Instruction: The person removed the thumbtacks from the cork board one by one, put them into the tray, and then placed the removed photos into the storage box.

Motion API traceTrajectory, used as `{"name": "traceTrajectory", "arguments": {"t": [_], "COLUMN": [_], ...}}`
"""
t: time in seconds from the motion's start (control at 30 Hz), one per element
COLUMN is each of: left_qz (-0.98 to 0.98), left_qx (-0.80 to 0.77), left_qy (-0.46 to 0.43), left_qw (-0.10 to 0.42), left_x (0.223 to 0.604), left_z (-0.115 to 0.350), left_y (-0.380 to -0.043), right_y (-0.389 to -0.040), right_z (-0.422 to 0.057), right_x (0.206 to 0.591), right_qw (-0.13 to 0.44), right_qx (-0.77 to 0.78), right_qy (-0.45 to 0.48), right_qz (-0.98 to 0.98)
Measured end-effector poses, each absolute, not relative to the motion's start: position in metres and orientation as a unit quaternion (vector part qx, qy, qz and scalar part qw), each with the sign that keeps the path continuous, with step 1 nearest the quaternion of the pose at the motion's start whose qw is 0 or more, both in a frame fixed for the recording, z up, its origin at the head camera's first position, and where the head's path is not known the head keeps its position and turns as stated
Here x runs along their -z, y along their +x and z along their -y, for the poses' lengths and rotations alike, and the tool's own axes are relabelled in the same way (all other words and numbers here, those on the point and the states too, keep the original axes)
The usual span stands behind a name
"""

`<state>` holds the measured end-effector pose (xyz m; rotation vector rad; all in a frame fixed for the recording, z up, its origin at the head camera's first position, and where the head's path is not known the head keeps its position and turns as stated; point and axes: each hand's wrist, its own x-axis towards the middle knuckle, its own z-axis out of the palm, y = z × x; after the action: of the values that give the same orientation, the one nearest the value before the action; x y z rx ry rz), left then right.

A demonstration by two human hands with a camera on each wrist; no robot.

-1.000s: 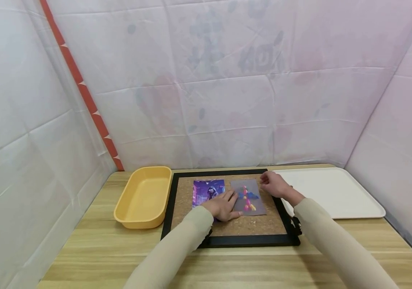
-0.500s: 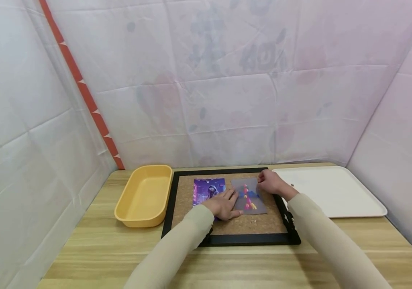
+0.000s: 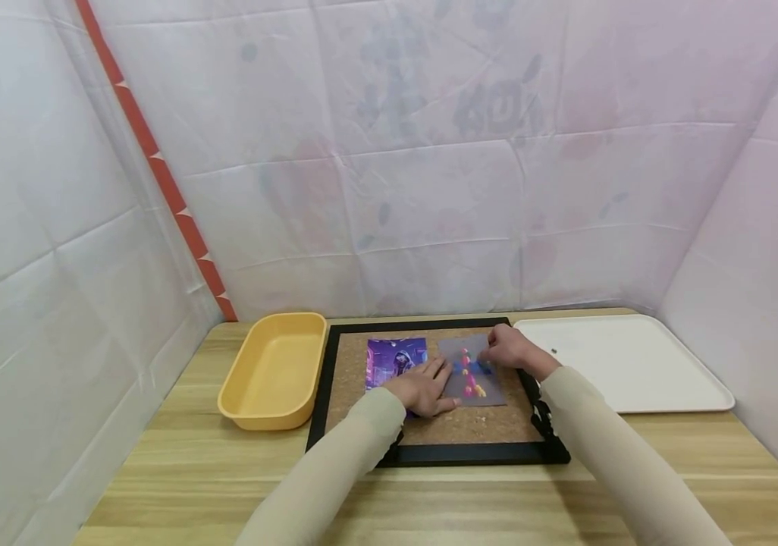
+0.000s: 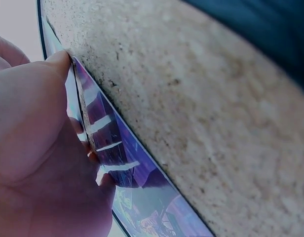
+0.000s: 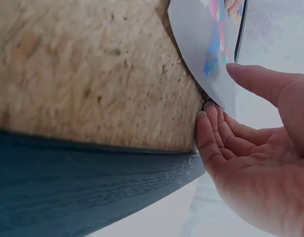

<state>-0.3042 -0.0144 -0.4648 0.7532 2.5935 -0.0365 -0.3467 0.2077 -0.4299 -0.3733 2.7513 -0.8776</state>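
My left hand (image 3: 423, 389) lies with spread fingers across the purple picture (image 3: 389, 360), which shows a hooded figure, and reaches the left edge of the grey picture (image 3: 474, 383) with its colourful design. Both pictures lie on the black-framed cork board (image 3: 498, 432). At the grey picture's right edge, my right hand (image 3: 510, 347) pinches the card; in the right wrist view the thumb is on its face and the curled fingers (image 5: 211, 133) meet its edge. Part of the purple picture (image 4: 137, 158) is hidden under the left palm.
A yellow bin (image 3: 273, 371) stands left of the board. To its right lies a white tray (image 3: 635, 364) with a small dark speck on it. White sheeting (image 3: 430, 189) rises behind the wooden table (image 3: 191, 470).
My right hand has moved slightly left and down, from beside the grey picture's upper right corner onto its right edge. The left hand has stayed in place.
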Motion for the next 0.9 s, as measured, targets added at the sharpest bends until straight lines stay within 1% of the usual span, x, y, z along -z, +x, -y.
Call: {"name": "traceTrajectory", "arguments": {"t": [0.23,0.43,0.8,0.9], "left_qz": [-0.937,-0.938,-0.937,-0.936], "left_qx": [0.01,0.008,0.006,0.007], "left_qy": [0.274,0.274,0.274,0.275], "left_qw": [0.217,0.214,0.217,0.219], "left_x": [0.466,0.455,0.448,0.456], "left_z": [0.015,0.016,0.016,0.016], "left_y": [-0.304,-0.297,-0.29,-0.297], "right_y": [-0.342,-0.338,-0.33,-0.329], "right_z": [-0.211,-0.21,-0.209,-0.211], "right_x": [0.429,0.425,0.423,0.424], "right_qw": [0.118,0.128,0.14,0.14], "right_qx": [0.312,0.309,0.315,0.328], "right_qy": [-0.122,-0.113,-0.079,-0.076], "right_qz": [-0.935,-0.936,-0.936,-0.931]}}
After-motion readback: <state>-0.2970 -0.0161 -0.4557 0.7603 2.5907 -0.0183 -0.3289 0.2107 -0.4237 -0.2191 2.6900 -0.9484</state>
